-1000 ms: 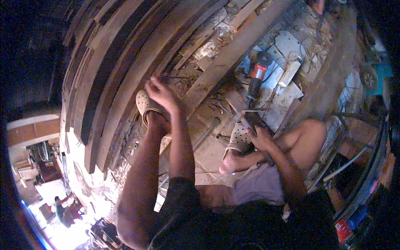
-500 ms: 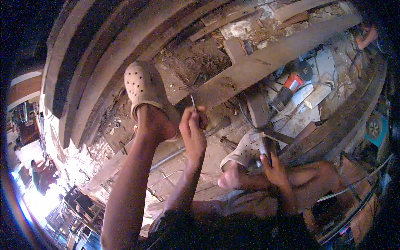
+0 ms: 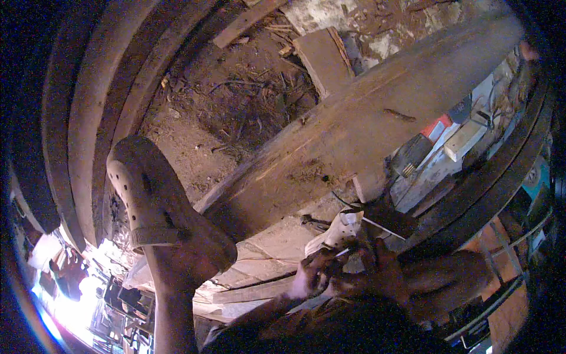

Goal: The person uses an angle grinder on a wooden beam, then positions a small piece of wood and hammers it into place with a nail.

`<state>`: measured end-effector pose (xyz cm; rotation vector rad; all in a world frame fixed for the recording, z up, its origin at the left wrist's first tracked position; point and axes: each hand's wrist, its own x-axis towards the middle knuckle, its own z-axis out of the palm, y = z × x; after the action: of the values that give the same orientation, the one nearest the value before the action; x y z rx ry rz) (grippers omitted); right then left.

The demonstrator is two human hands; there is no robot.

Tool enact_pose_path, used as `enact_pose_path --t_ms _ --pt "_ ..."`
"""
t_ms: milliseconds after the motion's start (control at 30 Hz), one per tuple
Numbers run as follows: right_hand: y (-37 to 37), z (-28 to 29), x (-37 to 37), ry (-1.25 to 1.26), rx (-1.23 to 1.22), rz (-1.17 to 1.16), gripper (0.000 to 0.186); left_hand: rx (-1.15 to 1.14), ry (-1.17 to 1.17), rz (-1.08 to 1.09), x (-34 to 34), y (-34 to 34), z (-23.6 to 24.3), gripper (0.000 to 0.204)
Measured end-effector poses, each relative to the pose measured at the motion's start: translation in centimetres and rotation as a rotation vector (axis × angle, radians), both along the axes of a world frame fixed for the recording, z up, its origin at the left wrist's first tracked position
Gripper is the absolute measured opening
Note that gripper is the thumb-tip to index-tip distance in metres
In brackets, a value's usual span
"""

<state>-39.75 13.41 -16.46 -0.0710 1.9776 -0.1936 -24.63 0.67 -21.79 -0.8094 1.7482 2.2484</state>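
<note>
Low in the middle, my left hand [image 3: 312, 274] is closed round a slender metal rod [image 3: 343, 252], close beside my right hand [image 3: 380, 265]. My right hand grips a dark hand tool [image 3: 389, 224] with a thin, straight pale edge; its exact kind is unclear. Both hands are shadowed and partly overlap my body. A beige perforated clog [image 3: 333, 233] on my right foot is just beyond them. My other clog [image 3: 147, 183] is at left, against a long wooden beam [image 3: 312, 153] lying diagonally across the view.
Curved timbers [image 3: 88, 118] rise at left. A red-and-black angle grinder [image 3: 415, 153] lies beyond the beam, near a light wood block [image 3: 463, 138]. Debris [image 3: 247, 88] covers the ground. At lower left, a person [image 3: 68, 271] is in a bright area; a teal object [image 3: 530, 183] stands at right.
My left hand, with the rod, has moved from beside the beam down toward my right hand. The view has tilted and shifted, so the beam looms larger and my left foot sits farther left.
</note>
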Motion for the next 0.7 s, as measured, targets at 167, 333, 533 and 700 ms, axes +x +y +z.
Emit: enact_pose_path --t_ms 167,333,533,700 --pt "-1.1 -0.1 -1.1 0.015 -0.055 -0.005 0.058 -0.101 0.027 0.101 -0.5 1.8 1.3 0.023" --pt "-1.4 0.9 -1.7 -0.029 -0.13 -0.079 0.05 -0.502 0.009 0.184 -2.6 -1.7 3.3 0.014" --pt "3.4 0.0 -0.3 0.062 -0.222 -0.098 0.05 -0.345 0.208 0.946 -10.4 -9.1 4.0 0.037" --pt "7.5 -0.9 1.6 0.37 -0.243 0.059 0.06 -0.296 0.382 0.851 -12.6 -9.6 3.7 0.028"
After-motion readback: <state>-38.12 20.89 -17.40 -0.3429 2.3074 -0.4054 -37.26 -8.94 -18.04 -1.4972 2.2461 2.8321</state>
